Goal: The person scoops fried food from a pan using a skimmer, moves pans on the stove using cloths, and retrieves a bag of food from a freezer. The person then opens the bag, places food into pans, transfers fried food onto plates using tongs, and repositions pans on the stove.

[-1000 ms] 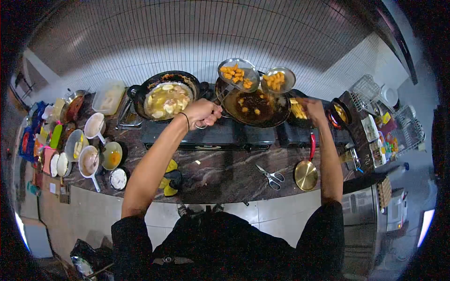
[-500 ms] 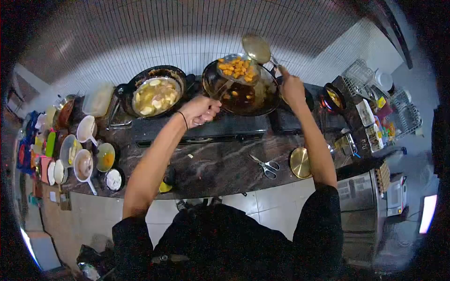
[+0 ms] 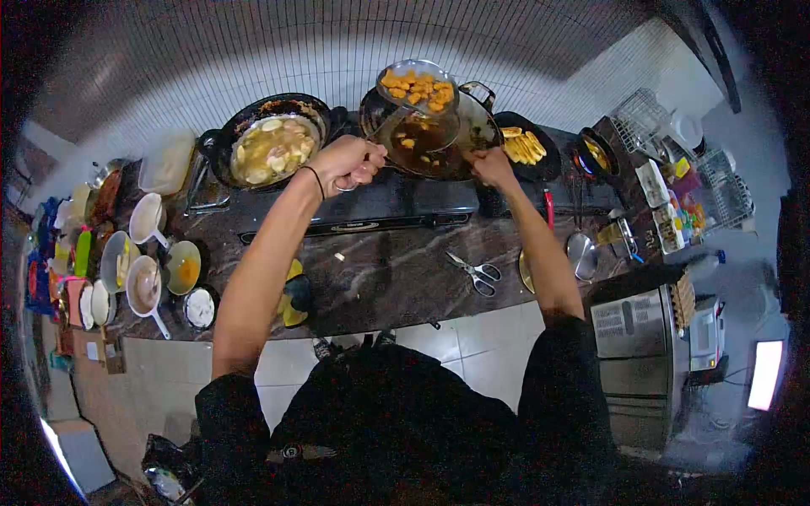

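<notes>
My left hand (image 3: 356,164) is closed around the handle of a wire skimmer (image 3: 426,66). Orange fried pieces (image 3: 419,89) lie in the skimmer, which hangs over the back of the right wok (image 3: 479,128). Dark oil (image 3: 430,162) with a few more orange pieces fills the bottom of that wok. At the wok's right rim, my right hand (image 3: 494,169) grips a ladle's handle. The ladle's bowl is low inside the wok, partly hidden behind the skimmer and hard to make out.
Left, another wok (image 3: 218,160) holds pale chunks in liquid. A dark pan (image 3: 544,164) with yellow strips sits right, near a smaller pan (image 3: 614,160) over a flame. Scissors (image 3: 477,274) and a spare ladle (image 3: 582,255) lie on the counter; several bowls (image 3: 184,268) stand left.
The ladle in my right hand has come down from above the wok into it, and that hand moved left and lower. The skimmer has risen slightly and shifted back. The camera view shifted slightly.
</notes>
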Demonstrator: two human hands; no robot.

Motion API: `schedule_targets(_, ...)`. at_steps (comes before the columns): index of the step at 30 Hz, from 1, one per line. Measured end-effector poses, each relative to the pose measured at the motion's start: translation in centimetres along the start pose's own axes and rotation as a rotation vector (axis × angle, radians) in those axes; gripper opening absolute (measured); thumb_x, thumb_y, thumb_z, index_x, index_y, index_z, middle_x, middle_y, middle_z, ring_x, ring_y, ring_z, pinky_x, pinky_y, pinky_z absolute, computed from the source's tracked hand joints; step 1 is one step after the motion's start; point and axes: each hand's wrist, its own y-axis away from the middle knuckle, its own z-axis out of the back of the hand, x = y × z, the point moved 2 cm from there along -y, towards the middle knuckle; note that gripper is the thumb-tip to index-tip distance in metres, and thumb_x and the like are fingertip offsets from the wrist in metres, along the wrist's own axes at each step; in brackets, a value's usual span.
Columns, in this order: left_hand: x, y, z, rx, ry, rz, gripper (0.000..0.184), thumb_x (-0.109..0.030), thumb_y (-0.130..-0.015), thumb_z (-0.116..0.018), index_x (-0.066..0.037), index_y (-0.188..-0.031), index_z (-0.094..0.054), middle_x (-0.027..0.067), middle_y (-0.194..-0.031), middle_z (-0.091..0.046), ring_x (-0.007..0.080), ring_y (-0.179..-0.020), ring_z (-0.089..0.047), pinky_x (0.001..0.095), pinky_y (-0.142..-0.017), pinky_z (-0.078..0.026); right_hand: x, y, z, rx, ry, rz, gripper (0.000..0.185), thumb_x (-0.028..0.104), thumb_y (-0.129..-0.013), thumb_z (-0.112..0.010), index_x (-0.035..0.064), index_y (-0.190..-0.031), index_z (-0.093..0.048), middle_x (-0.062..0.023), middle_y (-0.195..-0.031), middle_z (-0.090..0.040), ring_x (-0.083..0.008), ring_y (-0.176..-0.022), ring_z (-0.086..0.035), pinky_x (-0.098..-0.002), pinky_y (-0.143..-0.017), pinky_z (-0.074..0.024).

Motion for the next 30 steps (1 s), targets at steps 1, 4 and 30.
schedule_targets(1, -0.1, 0.2, 0.0, 0.007, -0.007, 0.002, 0.022, -0.013, -0.089, -0.043, -0.011, -0.067, -0.040, -0.0061, -0.052, -0.035, 0.0011, -0.037, -0.029, 0.0173, -0.026, -0.016, 1.6, 1.3, -0.4, 0.071, -0.240, -0.074, 0.031, 0.022, -0.089, -0.048, -0.0019, -0.102, -0.063, -0.0078, -0.059, -0.054, -0.0103, -0.044, -0.044, -0.0283, -0.037, -0.0331)
schedule_targets(4, -0.9, 1.2, -0.5, -0.039, -0.012, 0.016, 0.022, -0.012, -0.087, -0.044, -0.010, -0.066, -0.041, -0.0060, -0.051, -0.034, 0.0017, -0.037, -0.028, 0.0182, -0.027, -0.015, 3.4, 3.0, -1.4, 0.128, -0.670, -0.141, 0.030, 0.014, -0.088, -0.047, -0.0022, -0.112, -0.058, -0.0064, -0.068, -0.055, -0.0064, -0.043, -0.039, -0.0227, -0.034, -0.0258)
schedule_targets(30, -1.8, 1.0, -1.6, 0.079, -0.015, 0.051, 0.010, -0.008, -0.086, -0.045, -0.009, -0.076, -0.042, -0.0060, -0.058, -0.034, 0.0016, -0.041, -0.027, 0.0175, -0.029, -0.017, 0.7, 6.2, 3.7, 0.046, -0.717, -0.272, 0.018, 0.010, -0.083, -0.041, -0.0014, -0.072, -0.050, -0.0024, -0.052, -0.044, -0.0070, -0.035, -0.031, -0.0236, -0.033, -0.0241)
